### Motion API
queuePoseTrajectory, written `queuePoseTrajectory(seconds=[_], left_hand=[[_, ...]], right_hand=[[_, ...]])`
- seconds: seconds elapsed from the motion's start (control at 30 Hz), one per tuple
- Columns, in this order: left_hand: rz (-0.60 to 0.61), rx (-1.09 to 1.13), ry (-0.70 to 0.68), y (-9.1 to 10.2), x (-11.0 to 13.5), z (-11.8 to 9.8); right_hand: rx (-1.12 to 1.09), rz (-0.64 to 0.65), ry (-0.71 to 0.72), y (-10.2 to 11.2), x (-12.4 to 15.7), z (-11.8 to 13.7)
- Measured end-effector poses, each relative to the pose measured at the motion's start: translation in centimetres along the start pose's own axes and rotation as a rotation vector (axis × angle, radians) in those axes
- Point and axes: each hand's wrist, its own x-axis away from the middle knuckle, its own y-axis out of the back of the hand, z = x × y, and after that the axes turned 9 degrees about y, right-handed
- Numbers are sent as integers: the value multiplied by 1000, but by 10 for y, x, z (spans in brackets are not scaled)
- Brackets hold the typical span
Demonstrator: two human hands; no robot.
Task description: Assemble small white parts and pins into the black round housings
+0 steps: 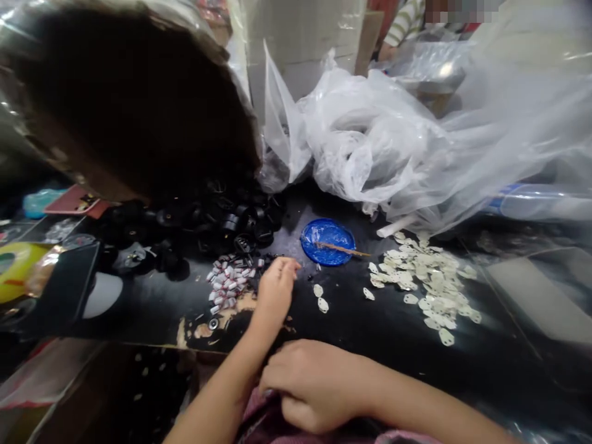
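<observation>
My left hand [276,283] reaches over the table with its fingers pressed together. Whatever lies between its fingertips is too small to make out. Beside it on the left is a heap of small silvery-white cylinders with red marks [229,282]. Just right of its fingertips sits a blue round lid [327,240] with a thin wooden stick [342,248] across it. Close to my body, at the table's front edge, my right hand [314,382] is curled closed; its palm side is hidden. A few pale flat pieces [322,304] lie between the hands and the lid.
A larger pile of pale flat pieces [432,277] spreads to the right. Black round parts [231,222] crowd the back left, below a large dark open container [134,98]. Crumpled clear plastic [365,135] covers the back. A person's striped sleeve [404,21] shows beyond.
</observation>
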Motion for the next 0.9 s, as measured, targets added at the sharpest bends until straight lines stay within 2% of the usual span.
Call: queuePoseTrajectory(seconds=[0.17, 0.33, 0.5, 0.63, 0.77, 0.9], left_hand=[[15, -464, -254, -15, 10, 13], [48, -830, -405, -10, 8, 24], [34, -1092, -516, 1, 8, 23], [19, -1192, -696, 5, 15, 15], [-72, -1216, -899, 11, 8, 21], [-179, -1216, -1092, 15, -3, 32]], right_hand=[[-184, -239, -243, 9, 42, 12], [-224, -356, -371, 7, 59, 12], [-217, -369, -372, 5, 55, 9], [-176, -336, -335, 10, 49, 8], [-143, -265, -325, 12, 51, -6], [-100, -251, -311, -3, 59, -27]])
